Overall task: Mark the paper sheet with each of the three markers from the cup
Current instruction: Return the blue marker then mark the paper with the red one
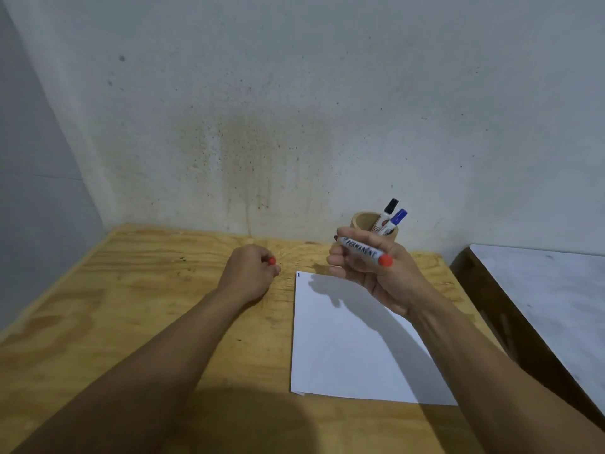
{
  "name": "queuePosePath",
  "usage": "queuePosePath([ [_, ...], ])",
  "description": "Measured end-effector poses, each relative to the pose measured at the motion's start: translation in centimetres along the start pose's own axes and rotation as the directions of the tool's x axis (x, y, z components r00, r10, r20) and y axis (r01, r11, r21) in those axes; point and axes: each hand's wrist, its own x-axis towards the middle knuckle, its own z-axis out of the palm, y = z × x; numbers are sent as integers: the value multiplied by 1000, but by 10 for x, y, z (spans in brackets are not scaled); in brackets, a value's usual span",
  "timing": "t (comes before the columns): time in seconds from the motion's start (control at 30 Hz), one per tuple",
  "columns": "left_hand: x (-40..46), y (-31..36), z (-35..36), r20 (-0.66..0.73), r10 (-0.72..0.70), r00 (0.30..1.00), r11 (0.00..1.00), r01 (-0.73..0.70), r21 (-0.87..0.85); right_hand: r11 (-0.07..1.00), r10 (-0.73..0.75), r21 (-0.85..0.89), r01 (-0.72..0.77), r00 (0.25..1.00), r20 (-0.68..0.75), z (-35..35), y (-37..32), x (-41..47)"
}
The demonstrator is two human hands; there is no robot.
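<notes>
My right hand holds a red permanent marker above the far edge of the white paper sheet. The marker is uncapped, its dark tip pointing left and its red end toward me. My left hand is closed around the red cap, resting on the wooden table left of the sheet. A small blue mark sits at the sheet's far left corner. Behind my right hand stands a tan cup with a black-capped marker and a blue-capped marker in it.
The plywood table meets a stained wall at the back and a wall at the left. A second, white-topped table stands apart at the right, with a dark gap between them.
</notes>
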Motion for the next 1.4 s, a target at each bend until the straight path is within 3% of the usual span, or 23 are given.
queuePosePath([
  [0.13, -10, -2, 3, -98, -14, 995, 999, 9, -51, 997, -65, -46, 61, 995, -81, 0, 16, 12],
  [0.23, -30, -2, 3, -273, 240, 932, 971, -231, 64, 983, -85, -175, 52, 979, -186, 3, 29, 24],
  [0.3, -43, 0, 5, -207, 418, 884, 908, -401, 121, 969, -109, -242, 52, 968, -228, 6, 37, 31],
  [0.37, -50, -1, 8, -88, 491, 867, 869, -481, 112, 952, -138, -300, 62, 961, -239, 10, 44, 35],
  [0.53, -54, -8, 17, 30, 463, 886, 876, -462, 141, 892, -220, -441, 101, 949, -226, 20, 61, 38],
  [0.73, -53, -9, 18, 27, 446, 895, 886, -445, 130, 795, -291, -595, 118, 935, -203, 12, 69, 44],
  [1.4, -53, -11, 20, 48, 432, 901, 897, -435, 79, 759, -289, -641, 114, 941, -175, 3, 73, 48],
])
